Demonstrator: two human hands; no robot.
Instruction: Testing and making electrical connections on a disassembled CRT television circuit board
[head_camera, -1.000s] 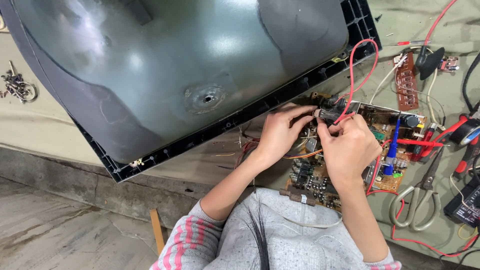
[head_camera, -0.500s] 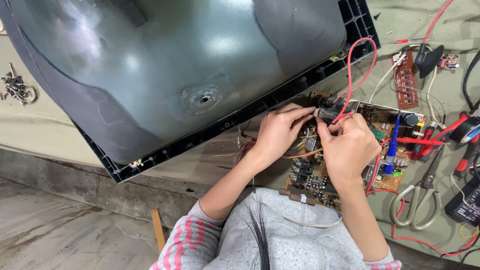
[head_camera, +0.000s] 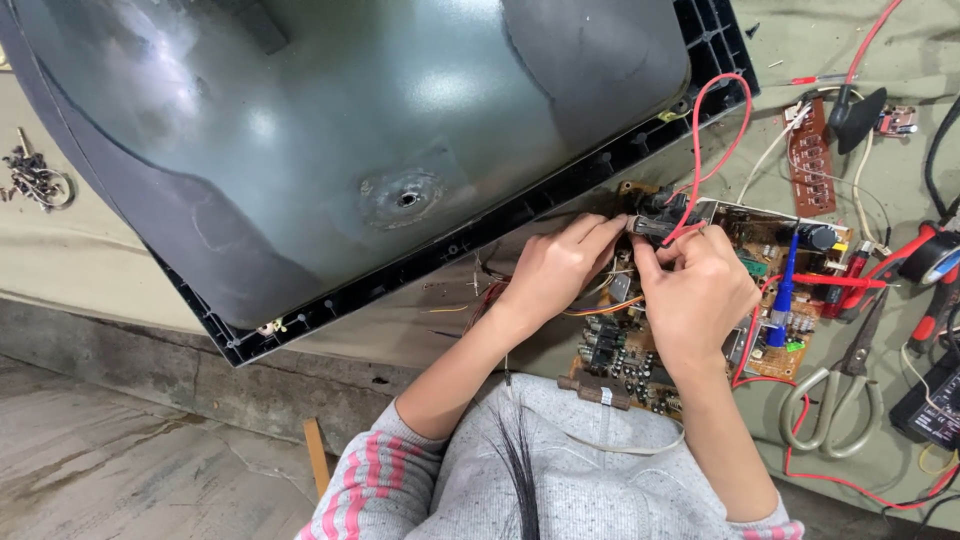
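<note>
A brown circuit board (head_camera: 768, 238) lies on the cloth-covered bench beside a large grey picture tube (head_camera: 400, 120) in its black frame (head_camera: 470, 238). Both my hands work at the board's far edge. The fingertips of my left hand (head_camera: 553, 272) pinch a small black part (head_camera: 655, 218) from the left. My right hand (head_camera: 695, 298) meets it from the right, with thumb and fingers closed on a red wire (head_camera: 698, 120) that loops up over the frame and comes back down to the part. My hands hide the middle of the board.
A blue screwdriver (head_camera: 783, 290) and a red-handled tool (head_camera: 852, 272) lie on the board. Grey-handled scissors (head_camera: 835, 402) sit to its right, and red-handled pliers (head_camera: 938, 300) farther right. A narrow brown board (head_camera: 808, 160) lies behind. Loose screws (head_camera: 35, 180) sit at the far left.
Both hands stay at the same spot on the board's edge. Only the fingers have shifted slightly around the black part and red wire.
</note>
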